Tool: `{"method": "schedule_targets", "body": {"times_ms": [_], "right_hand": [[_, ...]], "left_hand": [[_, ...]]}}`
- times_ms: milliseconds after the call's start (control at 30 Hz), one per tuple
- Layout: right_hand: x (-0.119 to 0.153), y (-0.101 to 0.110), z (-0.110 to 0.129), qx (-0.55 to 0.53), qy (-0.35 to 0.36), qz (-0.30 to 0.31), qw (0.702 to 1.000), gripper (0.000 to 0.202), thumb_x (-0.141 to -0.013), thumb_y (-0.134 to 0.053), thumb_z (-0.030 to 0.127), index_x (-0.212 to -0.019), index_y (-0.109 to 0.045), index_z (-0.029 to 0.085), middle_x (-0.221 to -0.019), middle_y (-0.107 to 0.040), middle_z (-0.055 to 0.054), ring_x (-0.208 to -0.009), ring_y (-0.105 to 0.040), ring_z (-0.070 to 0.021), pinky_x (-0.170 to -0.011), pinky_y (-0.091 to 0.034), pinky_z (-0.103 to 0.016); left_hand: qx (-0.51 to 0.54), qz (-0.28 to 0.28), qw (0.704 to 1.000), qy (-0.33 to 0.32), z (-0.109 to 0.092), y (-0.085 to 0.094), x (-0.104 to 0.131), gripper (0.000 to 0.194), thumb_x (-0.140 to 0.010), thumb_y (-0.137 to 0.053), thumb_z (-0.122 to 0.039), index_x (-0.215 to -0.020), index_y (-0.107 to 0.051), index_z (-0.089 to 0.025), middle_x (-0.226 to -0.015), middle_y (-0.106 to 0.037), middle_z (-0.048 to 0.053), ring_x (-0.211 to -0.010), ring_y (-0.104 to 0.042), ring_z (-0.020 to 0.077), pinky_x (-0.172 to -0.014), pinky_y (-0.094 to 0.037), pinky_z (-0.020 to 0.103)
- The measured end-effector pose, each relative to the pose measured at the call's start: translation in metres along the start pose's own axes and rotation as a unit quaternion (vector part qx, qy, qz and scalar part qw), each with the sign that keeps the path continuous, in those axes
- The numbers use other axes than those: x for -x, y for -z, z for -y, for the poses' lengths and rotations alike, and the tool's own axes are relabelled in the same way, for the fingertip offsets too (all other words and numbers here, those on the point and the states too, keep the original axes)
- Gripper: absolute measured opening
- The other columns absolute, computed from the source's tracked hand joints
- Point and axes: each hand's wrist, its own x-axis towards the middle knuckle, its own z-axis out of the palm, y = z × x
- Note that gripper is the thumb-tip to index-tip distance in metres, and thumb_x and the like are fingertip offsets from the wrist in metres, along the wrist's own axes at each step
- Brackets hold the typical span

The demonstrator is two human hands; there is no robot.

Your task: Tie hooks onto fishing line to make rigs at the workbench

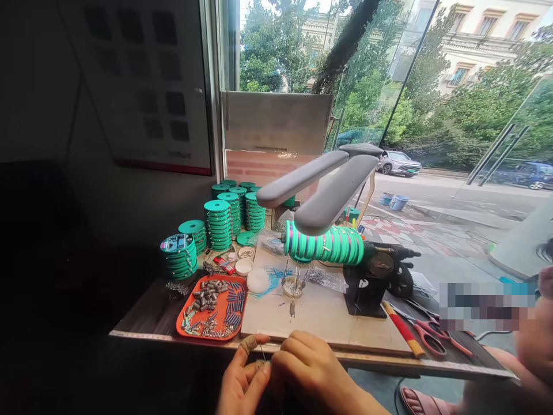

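Note:
My left hand [247,377] is at the table's front edge, thumb bent in against the fingers and index finger stretched out with tan tape round it. A thin fishing line [262,351] runs from near that fingertip down to the thumb. Right beside it, my right hand [309,366] is closed, knuckles up; its fingers hide whatever is in them. Beyond the hands, a small grey sinker [292,309] hangs below a black winding device [367,288] that carries a row of green foam spools [324,243].
An orange tray [180,324] holds lead sinkers and small metal parts. Stacked green spools [217,225] stand at the back left. A grey folding lamp [319,190] overhangs the device. Red-handled scissors [432,340] lie at right beside a red-wrapped stick [401,328]. Another person's sandalled foot [425,400] shows below.

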Motion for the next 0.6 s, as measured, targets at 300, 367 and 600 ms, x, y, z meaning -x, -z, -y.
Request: {"method": "schedule_targets", "body": {"times_ms": [300, 367, 600], "right_hand": [[0.007, -0.006, -0.031, 0.182, -0.185, 0.095, 0.961, 0.031, -0.088, -0.034, 0.017, -0.066, -0.056, 0.01, -0.065, -0.045, -0.005, -0.065, -0.029, -0.0038, -0.063, -0.007, -0.016], [0.006, -0.006, -0.044, 0.219, -0.238, 0.216, 0.921, 0.02, -0.084, -0.042, 0.015, -0.072, -0.058, 0.012, -0.067, -0.048, -0.003, -0.063, -0.033, -0.0024, -0.061, -0.005, -0.016], [-0.023, -0.012, -0.064, 0.251, -0.233, 0.356, 0.87, 0.031, -0.084, -0.043, 0.013, -0.113, -0.05, 0.023, -0.069, -0.054, -0.001, -0.061, -0.049, -0.0033, -0.055, -0.012, -0.011]], "left_hand": [[-0.329, 0.087, 0.937, -0.078, 0.006, 0.012, -0.011, 0.04, -0.077, -0.052, -0.035, -0.11, -0.049, -0.014, -0.06, -0.06, 0.002, -0.06, -0.056, 0.017, -0.063, -0.039, 0.028], [-0.528, 0.051, 0.829, -0.177, -0.003, 0.015, -0.017, 0.019, -0.082, -0.043, -0.025, -0.092, -0.058, -0.019, -0.072, -0.063, 0.005, -0.072, -0.057, 0.0205, -0.067, -0.039, 0.031], [-0.737, -0.003, 0.579, -0.35, -0.011, -0.008, -0.056, 0.025, -0.077, -0.04, -0.002, -0.071, -0.059, -0.017, -0.08, -0.06, 0.005, -0.076, -0.053, 0.0227, -0.071, -0.04, 0.037]]}}
